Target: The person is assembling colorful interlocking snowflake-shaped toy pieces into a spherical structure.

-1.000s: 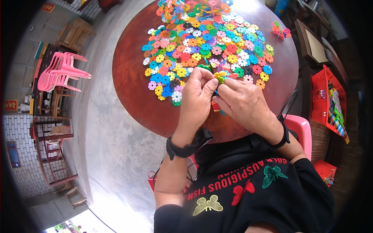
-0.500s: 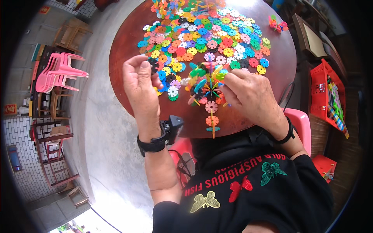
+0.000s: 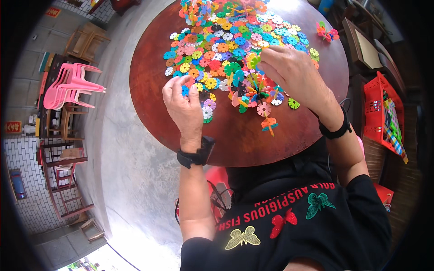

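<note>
My right hand (image 3: 296, 74) pinches lime-green and yellow discs at the upper part of a multicoloured build of interlocked notched plastic discs (image 3: 263, 109). A pink disc and an orange one stick out of the build toward me. How much of it rests on the table I cannot tell. My left hand (image 3: 185, 108) is over the near left edge of the loose disc pile (image 3: 214, 65), fingers curled, with a gap between them and the thumb. A blue disc (image 3: 185, 90) shows in that gap, seemingly lying on the table.
The discs cover the far part of a round reddish-brown table (image 3: 190, 142). Larger disc builds (image 3: 199, 11) stand at its far edge, with a small one (image 3: 326, 31) at far right. A red basket of toys (image 3: 374, 110) is at the right; pink chairs (image 3: 72, 86) stand left.
My right hand has moved away from me, shifting the build farther over the table. My left hand has dropped toward the pile edge; the black disc seen at its fingers no longer shows there.
</note>
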`<state>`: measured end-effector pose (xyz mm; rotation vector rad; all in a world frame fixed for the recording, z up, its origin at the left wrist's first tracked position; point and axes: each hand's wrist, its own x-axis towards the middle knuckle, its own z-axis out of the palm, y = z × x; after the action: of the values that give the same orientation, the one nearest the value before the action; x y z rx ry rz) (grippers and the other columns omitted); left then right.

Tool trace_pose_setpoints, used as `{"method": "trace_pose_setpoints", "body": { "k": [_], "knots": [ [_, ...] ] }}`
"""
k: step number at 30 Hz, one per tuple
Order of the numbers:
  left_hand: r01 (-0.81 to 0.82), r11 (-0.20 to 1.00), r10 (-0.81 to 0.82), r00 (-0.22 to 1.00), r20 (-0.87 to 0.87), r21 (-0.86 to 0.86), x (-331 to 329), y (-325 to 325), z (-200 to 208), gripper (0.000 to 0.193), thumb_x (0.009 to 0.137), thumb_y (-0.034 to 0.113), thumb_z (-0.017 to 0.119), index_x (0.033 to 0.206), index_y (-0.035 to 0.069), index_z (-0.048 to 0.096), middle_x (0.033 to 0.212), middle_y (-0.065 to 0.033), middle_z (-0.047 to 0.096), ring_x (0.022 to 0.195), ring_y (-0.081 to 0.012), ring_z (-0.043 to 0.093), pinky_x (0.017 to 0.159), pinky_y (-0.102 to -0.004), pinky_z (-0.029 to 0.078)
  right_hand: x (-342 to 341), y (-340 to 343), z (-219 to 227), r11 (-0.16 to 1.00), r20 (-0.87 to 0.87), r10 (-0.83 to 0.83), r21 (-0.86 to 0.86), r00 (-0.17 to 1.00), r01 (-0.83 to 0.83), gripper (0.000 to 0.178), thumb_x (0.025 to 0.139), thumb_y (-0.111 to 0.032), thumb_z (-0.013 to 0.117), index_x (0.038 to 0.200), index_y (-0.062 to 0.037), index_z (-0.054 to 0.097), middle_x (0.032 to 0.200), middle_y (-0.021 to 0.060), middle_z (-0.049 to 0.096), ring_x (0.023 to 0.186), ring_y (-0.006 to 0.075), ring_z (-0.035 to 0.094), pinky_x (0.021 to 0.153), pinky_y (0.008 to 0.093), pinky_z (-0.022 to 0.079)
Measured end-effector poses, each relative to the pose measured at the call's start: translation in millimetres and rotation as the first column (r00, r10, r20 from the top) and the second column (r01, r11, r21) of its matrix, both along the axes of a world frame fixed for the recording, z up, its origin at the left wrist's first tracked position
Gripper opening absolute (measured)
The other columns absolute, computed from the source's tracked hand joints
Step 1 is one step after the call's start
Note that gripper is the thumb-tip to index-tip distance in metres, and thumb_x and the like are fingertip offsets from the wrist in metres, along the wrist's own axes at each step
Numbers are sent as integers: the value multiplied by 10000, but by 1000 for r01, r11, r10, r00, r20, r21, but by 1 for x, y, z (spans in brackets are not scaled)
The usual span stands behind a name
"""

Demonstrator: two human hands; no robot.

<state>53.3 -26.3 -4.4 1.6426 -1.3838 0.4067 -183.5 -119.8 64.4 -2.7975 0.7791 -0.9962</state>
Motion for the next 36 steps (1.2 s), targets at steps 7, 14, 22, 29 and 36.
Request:
{"method": "trace_pose_setpoints", "body": {
  "k": [7, 14, 22, 29, 36],
  "knots": [
    [648, 761, -623, 716, -315, -30, -55, 11, 30, 291, 762, 181, 736, 992, 34, 634, 890, -119, 636, 836, -277, 625, 753, -358, 495, -2, -49, -4, 882, 154, -118, 470, 981, 32, 235, 888, -199, 585, 828, 28, 582, 632, 135, 605, 583, 265, 636, 551, 339, 500],
    [483, 876, -448, 795, -409, -21, -81, 8, -5, 397, 900, 292, 652, 1176, 34, 534, 1074, -112, 613, 916, -233, 589, 850, -341, 453, -9, -27, -18, 370, 287, -173, 905, 942, -208, 254, 921, -220, 550, 848, 16, 608, 625, 61, 610, 488, 126, 614, 451, 238, 499],
    [536, 842, -425, 601, -677, -53, -69, 16, 14, 212, 896, 204, 666, 1040, 56, 619, 924, -65, 653, 732, -148, 582, 677, -290, 458, -17, 8, 9, 990, 52, 52, 127, 997, -58, 210, 876, -224, 625, 928, -35, 548, 802, 113, 551, 693, 299, 602, 576, 372, 470],
    [604, 778, -581, 796, -169, 172, -87, 16, 33, 226, 718, 112, 735, 931, 96, 662, 806, -60, 658, 736, -260, 629, 674, -364, 469, -32, 36, 9, 977, -203, 189, -64, 961, -205, 149, 770, -146, 607, 890, -70, 563, 826, 57, 500, 770, 199, 590, 642, 345, 485],
    [673, 654, -670, 727, -149, 345, -81, 14, 38, 266, 670, 159, 772, 899, 90, 655, 768, -60, 646, 736, -273, 628, 698, -385, 486, -36, 29, -10, 910, -208, 415, 85, 886, -406, 163, 781, -150, 594, 924, -77, 564, 827, 41, 488, 810, 205, 553, 715, 351, 456]
  ]
}}
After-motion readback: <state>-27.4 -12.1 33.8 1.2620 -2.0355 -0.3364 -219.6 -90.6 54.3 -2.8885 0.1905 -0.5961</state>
